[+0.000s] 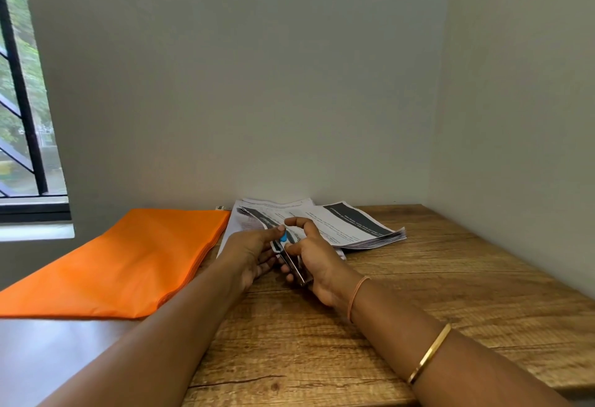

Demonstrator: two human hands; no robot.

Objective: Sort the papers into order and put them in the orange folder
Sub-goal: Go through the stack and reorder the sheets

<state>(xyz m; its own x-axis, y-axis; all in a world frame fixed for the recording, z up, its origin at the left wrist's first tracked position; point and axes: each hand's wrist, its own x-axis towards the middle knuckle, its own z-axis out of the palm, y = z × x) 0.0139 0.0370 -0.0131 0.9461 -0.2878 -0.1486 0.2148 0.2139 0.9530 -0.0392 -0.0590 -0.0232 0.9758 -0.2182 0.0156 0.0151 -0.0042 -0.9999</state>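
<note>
The orange folder [128, 255] lies flat on the left of the wooden desk [418, 294]. A fanned stack of printed papers [354, 226] with dark header bands sits by the back wall. My right hand [312, 258] grips a slim metal stapler [294, 265] with a blue tip, its nose at the near corner of a set of sheets [257, 216]. My left hand [254, 252] pinches that same corner, thumb on top beside the blue tip and fingers underneath.
The desk stands in a corner, with walls behind it and to the right. A window with black bars [19, 101] is at the left. A small object [222, 208] peeks out behind the folder's far edge.
</note>
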